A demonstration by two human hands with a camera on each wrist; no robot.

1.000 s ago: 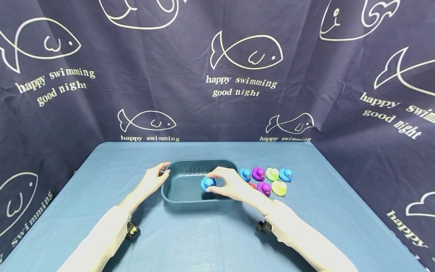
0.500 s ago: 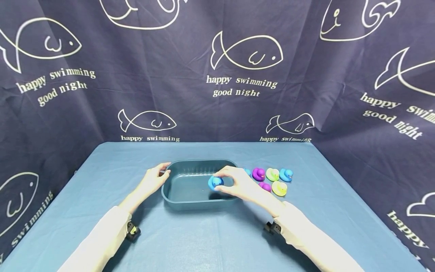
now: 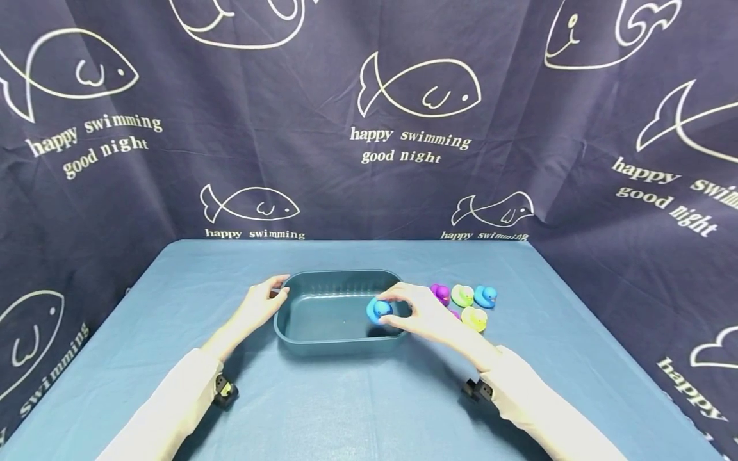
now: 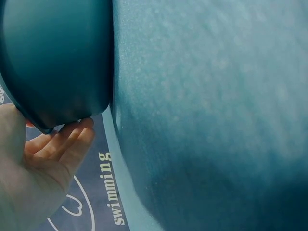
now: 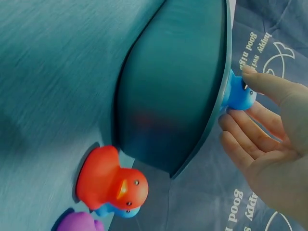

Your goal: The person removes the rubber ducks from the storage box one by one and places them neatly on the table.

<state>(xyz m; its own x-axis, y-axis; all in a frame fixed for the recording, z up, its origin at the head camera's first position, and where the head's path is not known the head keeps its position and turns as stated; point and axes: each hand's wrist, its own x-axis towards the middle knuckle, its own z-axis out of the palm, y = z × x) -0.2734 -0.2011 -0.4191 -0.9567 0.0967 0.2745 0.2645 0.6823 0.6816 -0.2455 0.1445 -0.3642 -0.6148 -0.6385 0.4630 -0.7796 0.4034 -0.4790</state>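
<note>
A blue rubber duck [image 3: 380,310] is pinched between the thumb and fingers of my right hand [image 3: 423,310], over the right end of a dark teal plastic basin [image 3: 340,347]. In the right wrist view that duck [image 5: 240,94] shows at the basin's rim, partly hidden by the thumb. My left hand [image 3: 259,302] touches the basin's left end, its fingers fairly straight. In the left wrist view those fingers [image 4: 72,144] lie against the outside of the basin [image 4: 57,62], at its corner.
Right of the basin stand several more rubber ducks: a purple duck [image 3: 441,294], a yellow-green duck [image 3: 462,295], a blue duck [image 3: 485,296] and a yellow duck [image 3: 474,319]. A red duck [image 5: 110,180] sits close by the basin's end. A dark printed curtain [image 3: 323,160] surrounds the table.
My right hand has moved to the right with the blue duck, from the basin's middle toward its right end, covering more of the ducks beside it. The left hand stays in place.
</note>
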